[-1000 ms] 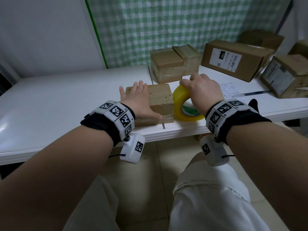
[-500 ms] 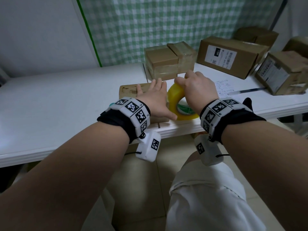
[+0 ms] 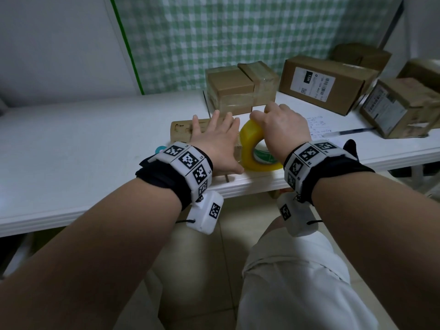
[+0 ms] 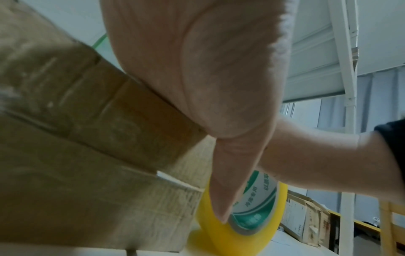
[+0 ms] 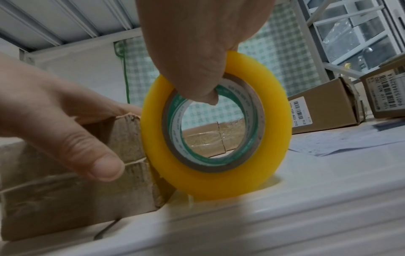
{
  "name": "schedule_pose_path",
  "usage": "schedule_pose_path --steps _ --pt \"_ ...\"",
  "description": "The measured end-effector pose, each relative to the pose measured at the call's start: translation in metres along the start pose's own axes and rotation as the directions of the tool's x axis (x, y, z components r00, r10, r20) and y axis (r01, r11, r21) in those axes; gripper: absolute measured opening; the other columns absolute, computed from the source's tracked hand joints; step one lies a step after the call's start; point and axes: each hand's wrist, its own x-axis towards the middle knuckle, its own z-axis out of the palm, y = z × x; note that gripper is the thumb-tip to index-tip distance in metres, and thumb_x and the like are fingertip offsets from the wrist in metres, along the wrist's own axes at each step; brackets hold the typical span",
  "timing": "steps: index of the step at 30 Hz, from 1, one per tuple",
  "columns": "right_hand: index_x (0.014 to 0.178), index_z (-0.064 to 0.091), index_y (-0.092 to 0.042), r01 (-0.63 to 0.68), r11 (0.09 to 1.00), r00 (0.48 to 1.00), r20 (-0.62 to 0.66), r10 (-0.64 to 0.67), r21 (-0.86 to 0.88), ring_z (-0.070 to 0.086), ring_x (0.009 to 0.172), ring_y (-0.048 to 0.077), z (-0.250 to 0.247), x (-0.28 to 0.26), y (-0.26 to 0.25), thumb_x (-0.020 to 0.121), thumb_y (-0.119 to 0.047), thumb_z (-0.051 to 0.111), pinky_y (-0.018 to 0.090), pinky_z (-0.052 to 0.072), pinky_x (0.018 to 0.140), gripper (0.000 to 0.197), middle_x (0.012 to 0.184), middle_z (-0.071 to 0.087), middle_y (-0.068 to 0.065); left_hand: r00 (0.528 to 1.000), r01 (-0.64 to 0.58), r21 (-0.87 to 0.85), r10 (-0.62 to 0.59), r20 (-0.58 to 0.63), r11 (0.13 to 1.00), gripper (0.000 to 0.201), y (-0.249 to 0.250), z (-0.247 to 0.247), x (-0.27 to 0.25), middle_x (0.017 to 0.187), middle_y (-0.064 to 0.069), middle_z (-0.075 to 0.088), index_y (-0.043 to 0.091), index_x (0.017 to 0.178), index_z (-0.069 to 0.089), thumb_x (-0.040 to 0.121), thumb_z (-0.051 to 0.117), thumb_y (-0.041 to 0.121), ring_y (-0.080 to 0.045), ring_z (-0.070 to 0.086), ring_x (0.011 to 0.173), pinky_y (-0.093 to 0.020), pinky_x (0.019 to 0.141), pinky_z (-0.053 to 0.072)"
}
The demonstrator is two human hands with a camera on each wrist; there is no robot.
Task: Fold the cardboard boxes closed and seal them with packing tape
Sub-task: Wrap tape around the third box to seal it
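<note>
Box: lies flat, long axis left-right.
Left hand: fingers flat on box.
Right hand: grips tape roll, upright on edge.

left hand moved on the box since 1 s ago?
Yes. The left hand has slid right along the small box, toward the tape roll; the box's left end is now uncovered.

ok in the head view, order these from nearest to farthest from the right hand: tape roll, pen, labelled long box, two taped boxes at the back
1. Tape roll: gripped by the right hand.
2. Two taped boxes at the back: just behind the hand.
3. Pen and labelled long box: both off to the right, too close to call.
</note>
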Motion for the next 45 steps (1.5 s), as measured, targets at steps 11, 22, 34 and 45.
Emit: schedule_pose_path --steps 11,22,34,45 --pt "0.124 0.050 -0.015 -0.022 0.999 1.000 0.020 0.022 -0.031 0.050 0.103 0.033 -0.006 -0.005 -0.006 0.088 0.006 0.044 0.035 0.032 0.070 0.042 0.114 0.049 0.015 0.988 0.140 -0.026 -0.137 0.077 0.990 0.119 -0.048 0.005 -0.033 0.157 0.002 -0.021 0.017 0.149 -0.016 0.072 0.056 0.073 -0.026 -0.025 0.142 -0.062 0.109 -0.014" --pt "0.124 0.049 -0.017 -0.045 0.999 0.998 0.042 0.046 -0.027 0.049 0.107 0.034 -0.009 -0.007 -0.011 0.088 0.004 0.044 0.038 0.040 0.079 0.043 0.118 0.049 0.015 0.966 0.252 -0.061 -0.247 0.075 0.966 0.123 -0.075 0.012 -0.052 0.157 0.000 -0.020 0.015 0.149 -0.015 0.070 0.057 0.075 -0.026 -0.025 0.142 -0.062 0.110 -0.011" --pt "0.122 0.050 -0.015 -0.037 0.998 0.999 0.037 0.039 -0.046 0.049 0.105 0.035 -0.007 -0.008 -0.016 0.085 0.005 0.044 0.039 0.040 0.082 0.043 0.116 0.048 0.015 0.868 0.489 -0.066 -0.478 0.133 0.870 0.120 -0.096 0.022 -0.065 0.159 -0.007 -0.013 0.011 0.151 0.000 0.068 0.061 0.073 -0.028 -0.020 0.144 -0.064 0.110 -0.005" --pt "0.119 0.051 -0.015 -0.045 0.998 0.998 0.038 0.047 -0.044 0.049 0.105 0.035 -0.005 -0.006 -0.019 0.084 0.005 0.046 0.041 0.040 0.084 0.041 0.115 0.049 0.015 0.966 0.257 -0.095 -0.253 0.055 0.962 0.110 -0.059 0.014 -0.057 0.158 0.006 -0.017 0.021 0.151 -0.009 0.077 0.059 0.065 -0.027 -0.027 0.141 -0.065 0.108 -0.010"
